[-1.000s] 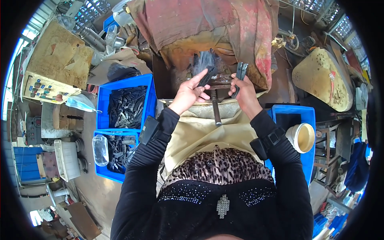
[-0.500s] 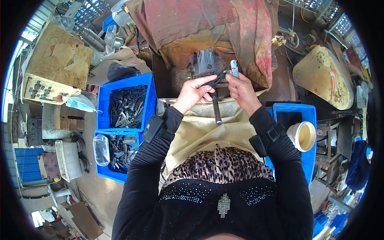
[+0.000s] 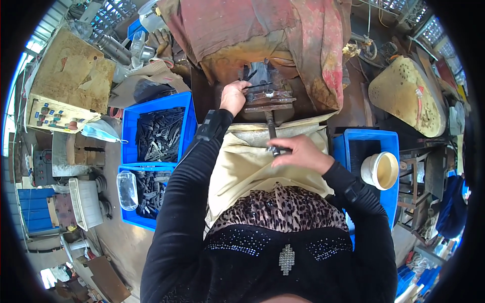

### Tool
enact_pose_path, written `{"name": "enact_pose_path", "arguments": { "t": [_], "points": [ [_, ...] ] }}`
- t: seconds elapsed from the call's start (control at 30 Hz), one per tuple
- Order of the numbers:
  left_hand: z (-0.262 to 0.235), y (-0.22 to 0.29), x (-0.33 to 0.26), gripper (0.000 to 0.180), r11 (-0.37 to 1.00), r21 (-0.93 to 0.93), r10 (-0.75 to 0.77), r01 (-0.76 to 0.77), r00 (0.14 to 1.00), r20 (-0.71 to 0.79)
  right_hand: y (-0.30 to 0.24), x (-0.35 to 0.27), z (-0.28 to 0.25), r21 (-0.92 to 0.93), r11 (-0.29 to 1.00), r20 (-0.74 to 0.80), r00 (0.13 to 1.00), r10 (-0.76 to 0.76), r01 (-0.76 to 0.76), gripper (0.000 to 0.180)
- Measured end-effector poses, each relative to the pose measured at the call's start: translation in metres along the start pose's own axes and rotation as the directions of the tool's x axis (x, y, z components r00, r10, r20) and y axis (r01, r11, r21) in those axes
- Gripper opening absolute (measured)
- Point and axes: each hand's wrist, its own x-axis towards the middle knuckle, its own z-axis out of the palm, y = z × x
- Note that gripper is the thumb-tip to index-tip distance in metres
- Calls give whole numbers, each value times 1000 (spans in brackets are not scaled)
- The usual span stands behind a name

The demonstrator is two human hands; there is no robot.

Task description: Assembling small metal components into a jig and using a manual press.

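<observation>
While the right hand [image 3: 298,153] curls around the vise handle's [image 3: 272,132] end over a cream apron [image 3: 242,161], the left hand [image 3: 233,97] pinches a thin dark strip [image 3: 258,86] at the rusty vise [image 3: 268,98], twelve o'clock; blue bins [image 3: 132,126] sit at nine.

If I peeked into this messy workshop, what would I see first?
Probably the two bright blue crates on the left, heaped with dark metal pieces. In the middle, the left hand reaches up to a small metal press under a rusty red cloth, while the right hand grips the press's handle lower down. On the right, a cream cup sits in another blue crate.
</observation>
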Motion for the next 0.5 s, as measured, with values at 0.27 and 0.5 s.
{"name": "enact_pose_path", "arguments": {
  "t": [0.27, 0.5],
  "points": [
    [9, -36, 2, 40, 987, 66, -156, 145, 966, 207, -3, -5, 14, -411, 905, 30, 994, -105, 108, 42],
    [8, -53, 1, 39, 969, -139, -155, 206, 938, 310, 1, -4, 26, -507, 840, -32, 970, -242, 193, 28]
  ]
}}
